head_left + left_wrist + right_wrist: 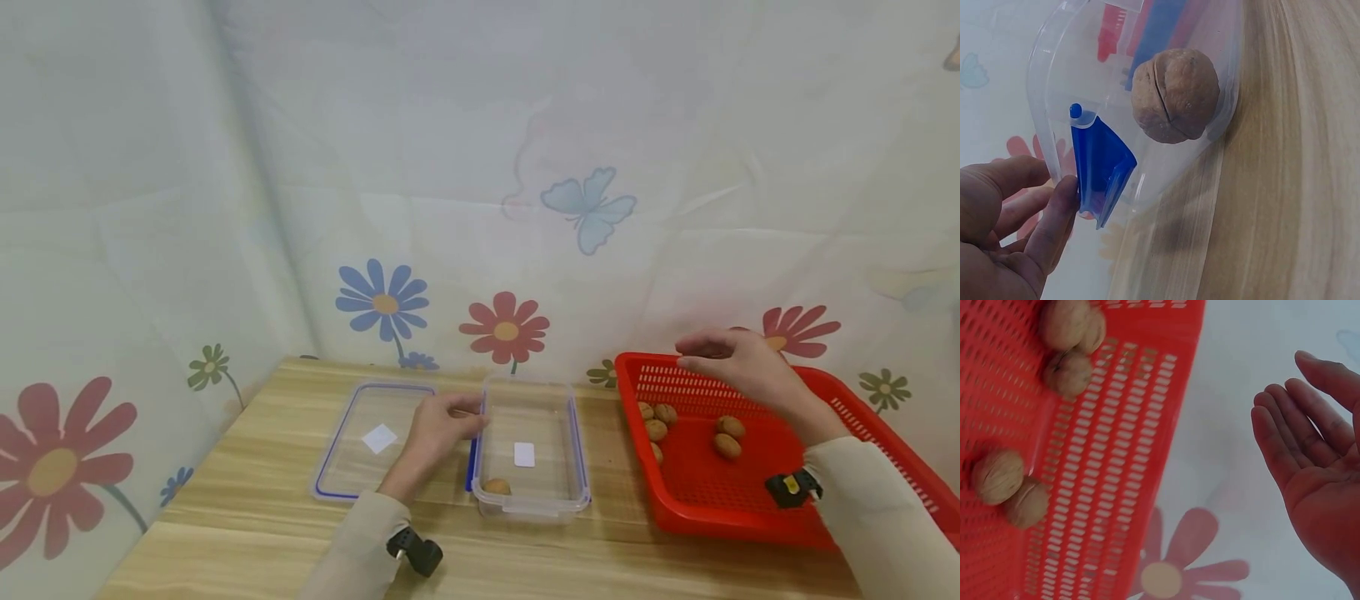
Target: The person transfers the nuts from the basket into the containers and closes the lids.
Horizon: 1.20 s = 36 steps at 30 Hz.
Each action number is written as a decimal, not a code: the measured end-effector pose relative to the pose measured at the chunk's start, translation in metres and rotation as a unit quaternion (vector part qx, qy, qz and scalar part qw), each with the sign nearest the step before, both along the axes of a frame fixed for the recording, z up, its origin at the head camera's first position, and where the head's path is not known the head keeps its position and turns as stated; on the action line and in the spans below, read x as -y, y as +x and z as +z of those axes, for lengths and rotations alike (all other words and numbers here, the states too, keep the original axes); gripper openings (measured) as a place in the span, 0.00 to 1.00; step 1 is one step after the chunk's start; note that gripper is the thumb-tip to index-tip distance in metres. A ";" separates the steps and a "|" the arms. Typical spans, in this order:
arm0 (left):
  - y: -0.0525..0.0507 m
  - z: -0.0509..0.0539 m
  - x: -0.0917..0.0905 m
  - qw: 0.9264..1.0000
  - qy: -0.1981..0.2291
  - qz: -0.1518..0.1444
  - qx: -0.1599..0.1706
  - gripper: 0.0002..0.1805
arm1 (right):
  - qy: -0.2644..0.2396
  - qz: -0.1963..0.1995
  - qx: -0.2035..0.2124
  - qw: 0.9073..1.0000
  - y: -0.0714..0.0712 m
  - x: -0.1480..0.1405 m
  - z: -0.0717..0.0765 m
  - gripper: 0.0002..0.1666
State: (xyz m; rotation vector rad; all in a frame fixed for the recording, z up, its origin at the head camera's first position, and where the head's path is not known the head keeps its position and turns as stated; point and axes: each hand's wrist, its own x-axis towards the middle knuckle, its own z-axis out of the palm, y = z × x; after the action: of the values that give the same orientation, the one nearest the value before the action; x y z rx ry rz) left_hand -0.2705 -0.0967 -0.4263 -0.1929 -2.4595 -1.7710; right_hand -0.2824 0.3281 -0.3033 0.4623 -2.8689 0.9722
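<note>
A clear plastic food container (528, 504) stands on the table with a walnut (496, 487) in its near left corner. My left hand (442, 423) is at the container's left rim. In the left wrist view, its bent thumb and finger pinch the rim beside a blue latch (1100, 165), and the walnut (1175, 95) shows through the wall. My right hand (738, 367) hovers above the far side of a red basket (720, 522), holding nothing. Its fingers (1275, 437) extend loosely, palm visible in the right wrist view. Several walnuts (727, 446) lie in the basket.
A clear lid with a blue seal (352, 458) lies flat on the wooden table (247, 492), left of the container. It bears a white label (379, 438). Behind the table hangs a pale curtain (450, 167) printed with flowers and a butterfly.
</note>
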 end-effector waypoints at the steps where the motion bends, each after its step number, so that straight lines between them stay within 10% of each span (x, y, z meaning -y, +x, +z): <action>1: 0.000 0.000 0.000 1.000 0.001 0.002 0.003 0.17 | -0.001 -0.001 0.000 1.000 -0.001 -0.003 -0.002 0.30; 36: 0.000 0.000 0.001 1.000 0.001 0.000 0.000 0.17 | 0.067 -0.037 0.094 0.993 -0.029 -0.090 -0.059 0.31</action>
State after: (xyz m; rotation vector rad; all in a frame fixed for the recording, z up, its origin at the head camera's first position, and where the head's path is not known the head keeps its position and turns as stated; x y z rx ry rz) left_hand -0.2701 -0.0975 -0.4259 -0.1923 -2.4580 -1.7729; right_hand -0.3118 0.4178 -0.3620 0.2827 -3.1095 0.8579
